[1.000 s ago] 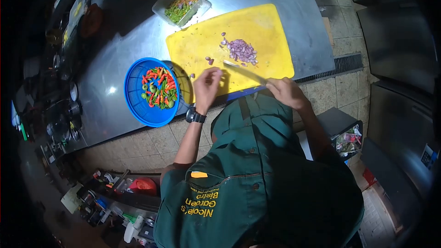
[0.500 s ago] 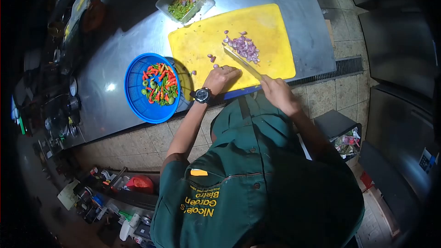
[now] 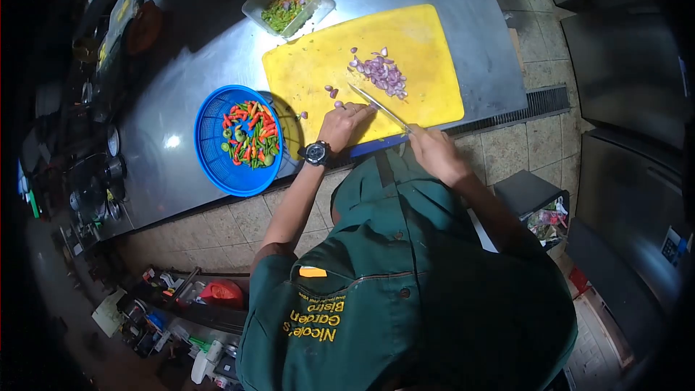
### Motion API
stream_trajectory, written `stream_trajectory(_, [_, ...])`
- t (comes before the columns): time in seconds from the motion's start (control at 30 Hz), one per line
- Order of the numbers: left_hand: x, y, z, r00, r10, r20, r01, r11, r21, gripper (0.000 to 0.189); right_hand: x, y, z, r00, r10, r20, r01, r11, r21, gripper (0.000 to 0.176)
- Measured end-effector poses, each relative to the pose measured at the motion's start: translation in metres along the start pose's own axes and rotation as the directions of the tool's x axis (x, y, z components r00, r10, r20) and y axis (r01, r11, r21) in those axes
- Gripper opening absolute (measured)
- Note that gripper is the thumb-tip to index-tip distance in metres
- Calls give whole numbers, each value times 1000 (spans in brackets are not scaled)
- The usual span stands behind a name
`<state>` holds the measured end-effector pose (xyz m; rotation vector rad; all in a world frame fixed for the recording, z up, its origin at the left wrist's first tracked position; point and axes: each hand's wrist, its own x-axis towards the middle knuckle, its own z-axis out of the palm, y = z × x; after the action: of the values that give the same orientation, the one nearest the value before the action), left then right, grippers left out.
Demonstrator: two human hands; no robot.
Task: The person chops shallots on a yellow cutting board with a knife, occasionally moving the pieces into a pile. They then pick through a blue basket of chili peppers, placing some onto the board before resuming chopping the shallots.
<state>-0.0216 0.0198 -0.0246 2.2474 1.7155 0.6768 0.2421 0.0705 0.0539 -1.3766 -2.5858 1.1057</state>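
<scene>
Head view: sliced purple shallots (image 3: 386, 77); right hand (image 3: 436, 154) clasps knife (image 3: 381, 109), left hand's (image 3: 343, 124) hold unclear

Your cutting board (image 3: 427, 36) is yellow, its chopped pieces (image 3: 385, 77) purple and white, your knife (image 3: 380, 106) silvery. Left, you see a blue basket (image 3: 208, 141) of red, orange and green chillies (image 3: 253, 129). Your watch (image 3: 316, 153) is black, your shirt (image 3: 373, 268) dark green with yellow lettering (image 3: 313, 326).

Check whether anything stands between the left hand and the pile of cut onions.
Yes: the knife, held in the right hand, has its blade between the left hand and the onions on the board.
</scene>
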Motion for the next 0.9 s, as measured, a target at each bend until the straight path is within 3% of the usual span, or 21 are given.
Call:
stream_trajectory(0.17, [4, 3, 0, 997, -40, -63, 31, 991, -129, 19, 10, -10, 4, 1000, -16, 9, 16, 1000, 23, 24])
stream_trajectory(0.23, [6, 2, -4, 999, -44, 1, 44, 992, -119, 16, 16, -20, 3, 1000, -6, 27, 6, 1000, 21, 24])
stream_trajectory(0.43, [5, -6, -2, 1000, -15, 12, 17, 988, -156, 14, 22, -31, 8, 995, -11, 104, 28, 986, -163, 26])
stream_trajectory(0.6, [9, -7, -3, 1000, -14, -10, 12, 983, -184, 13, 32, -31, 26, 999, -50, -5, 50, 996, -77, 27])
stream_trajectory(0.7, [6, -8, -5, 1000, -2, 8, 3, 985, -171, 13, 35, -37, 16, 997, -18, 72, 24, 996, -81, 26])
stream_trajectory(0.83, [3, -6, -3, 999, -45, 22, 49, 978, -205, 13, 28, -30, 24, 999, -12, 36, 15, 997, -77, 27])
stream_trajectory(0.9, [5, -5, -5, 999, -36, 12, 38, 976, -213, 13, 34, -29, 32, 1000, -8, -2, 8, 1000, 16, 26])
